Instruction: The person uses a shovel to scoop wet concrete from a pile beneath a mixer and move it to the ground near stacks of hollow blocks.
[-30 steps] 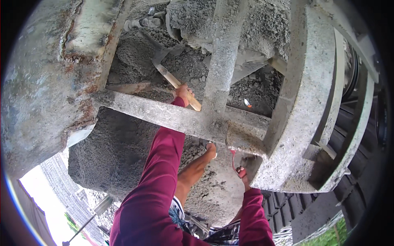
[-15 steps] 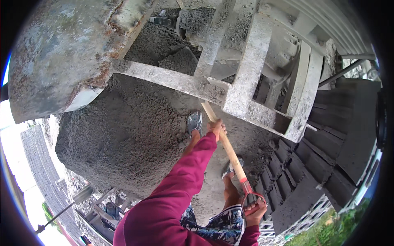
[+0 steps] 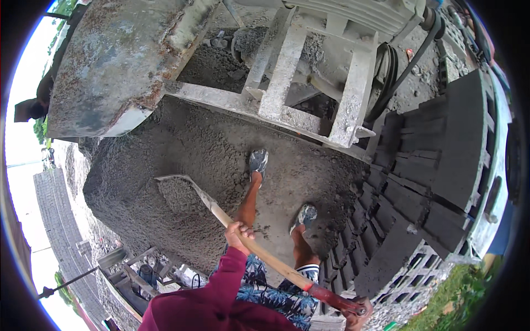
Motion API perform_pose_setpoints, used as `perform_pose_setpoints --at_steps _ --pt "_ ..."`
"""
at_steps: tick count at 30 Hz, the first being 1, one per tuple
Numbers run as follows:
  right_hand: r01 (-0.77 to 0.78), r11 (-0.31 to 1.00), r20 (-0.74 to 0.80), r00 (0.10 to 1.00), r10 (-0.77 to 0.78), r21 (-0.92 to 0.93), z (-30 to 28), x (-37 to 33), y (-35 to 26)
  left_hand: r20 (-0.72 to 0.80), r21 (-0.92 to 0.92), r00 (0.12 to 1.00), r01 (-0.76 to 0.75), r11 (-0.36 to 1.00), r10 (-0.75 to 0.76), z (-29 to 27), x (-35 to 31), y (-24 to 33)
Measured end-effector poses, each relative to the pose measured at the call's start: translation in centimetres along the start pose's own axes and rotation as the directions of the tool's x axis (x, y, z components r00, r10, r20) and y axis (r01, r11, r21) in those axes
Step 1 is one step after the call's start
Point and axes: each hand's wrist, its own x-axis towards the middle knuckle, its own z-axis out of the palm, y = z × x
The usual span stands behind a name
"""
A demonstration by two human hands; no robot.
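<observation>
**A:** From the head view, what do you have around the shovel [image 3: 221, 212]? Any packages, labels or signs?

**B:** None that you can make out. Beyond the shovel, up past the heap, stands the grey concrete-crusted mixer frame [image 3: 287, 71] and, to its left, the rusty drum [image 3: 116, 60]. To the right of the shovel's handle lie rows of dark grey blocks [image 3: 425, 182], stacked close together.

**A:** And the shovel itself?

**B:** It has a pale wooden shaft that turns red near the grip end, and a metal blade loaded with damp grey mix. The blade sits over the heap of grey mix [image 3: 182, 182], at its left part, and you cannot tell whether it rests on the heap or is lifted just off it. The shaft runs from there down and to the right, across your legs.

**A:** Your hands?

**B:** Your left hand [image 3: 238, 234] is curled around the shaft about midway, fingers wrapped over the wood. Your right hand [image 3: 358, 313] is closed on the red end of the handle, low and right of the blade. Your feet, in grey shoes [image 3: 258, 161], stand on the mix to the right of the blade.

**A:** What is unclear?

**B:** Your right hand is partly cut by the picture's dark rim. Below the blade, a metal frame and clutter [image 3: 138, 270] are too small to read.
</observation>
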Motion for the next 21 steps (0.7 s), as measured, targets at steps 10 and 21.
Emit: perform_pose_setpoints --at_steps 10,21 --pt "-0.267 0.878 0.18 0.961 0.21 0.397 11.2 -2.3 -10.1 0.028 0.418 0.988 0.126 0.9 -0.151 11.9 11.0 -4.8" --pt "-0.072 0.87 0.172 0.985 -0.015 0.488 41.7 3.9 -21.3 0.405 0.279 0.913 -0.171 0.945 0.046 24.9 30.7 15.9"
